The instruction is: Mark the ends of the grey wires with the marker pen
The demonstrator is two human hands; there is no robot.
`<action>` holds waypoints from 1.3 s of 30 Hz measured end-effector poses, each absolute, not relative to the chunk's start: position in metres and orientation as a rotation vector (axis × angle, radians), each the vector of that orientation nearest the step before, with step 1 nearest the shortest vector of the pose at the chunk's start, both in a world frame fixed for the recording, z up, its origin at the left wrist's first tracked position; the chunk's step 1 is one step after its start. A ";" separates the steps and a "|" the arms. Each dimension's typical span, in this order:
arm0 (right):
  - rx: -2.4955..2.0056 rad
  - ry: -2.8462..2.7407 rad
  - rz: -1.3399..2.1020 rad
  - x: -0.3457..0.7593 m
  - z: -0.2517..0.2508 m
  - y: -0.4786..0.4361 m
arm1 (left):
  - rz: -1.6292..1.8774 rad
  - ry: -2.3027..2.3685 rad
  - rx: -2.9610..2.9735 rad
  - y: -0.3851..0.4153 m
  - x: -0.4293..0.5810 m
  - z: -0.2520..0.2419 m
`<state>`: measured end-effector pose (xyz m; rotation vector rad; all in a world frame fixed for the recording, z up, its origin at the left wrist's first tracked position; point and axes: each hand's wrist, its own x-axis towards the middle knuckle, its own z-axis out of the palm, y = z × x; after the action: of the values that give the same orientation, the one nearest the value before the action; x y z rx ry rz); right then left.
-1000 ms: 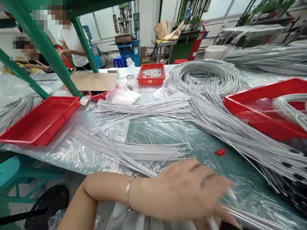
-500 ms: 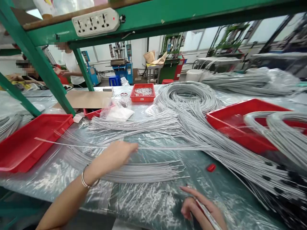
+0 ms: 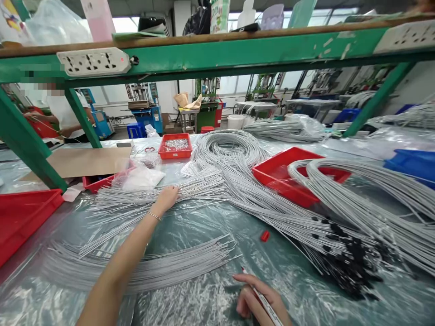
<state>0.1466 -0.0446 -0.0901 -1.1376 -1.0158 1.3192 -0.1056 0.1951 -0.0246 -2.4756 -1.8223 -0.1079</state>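
My left hand (image 3: 168, 197), with a bangle at the wrist, is reaching over a loose bundle of thin grey cables (image 3: 200, 184). Its fingers are curled down on the cables, and their tips are partly hidden. My right hand (image 3: 260, 301) is closed around a slim white marker pen (image 3: 266, 305), its reddish tip up, the index finger stretched along it. Between my arms and the table's front lies a second, neater row of grey cables (image 3: 176, 267). A small red cap (image 3: 265, 235) rests beyond my right hand.
A red tray (image 3: 175, 155) of small metal parts stands behind the cables. Coiled cable (image 3: 231, 147) and another red tray (image 3: 272, 175) lie farther right. Black connectors (image 3: 353, 258) end one bundle. A green shelf beam (image 3: 238, 52) crosses overhead; a person (image 3: 63, 111) stands far left.
My left hand has moved from a single cable stretched above the front row to the bundle behind it. The view has swung right. My right hand still holds the marker pen.
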 end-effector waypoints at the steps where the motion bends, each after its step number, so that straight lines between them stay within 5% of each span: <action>1: -1.125 -1.023 1.322 0.147 -0.090 -0.045 | -0.120 -1.827 -2.490 0.194 -0.106 -0.026; 13: -0.976 -1.218 1.429 0.166 -0.102 -0.043 | 0.391 -1.749 -3.152 0.075 -0.113 -0.020; 39: -0.912 -1.368 1.238 0.170 -0.102 -0.049 | 0.131 -1.986 -3.214 0.056 -0.132 -0.032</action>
<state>0.1696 -0.0489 -0.1022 -0.9121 -1.3684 1.2379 -0.1322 0.0562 -0.0319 -3.2137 -1.9857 0.1310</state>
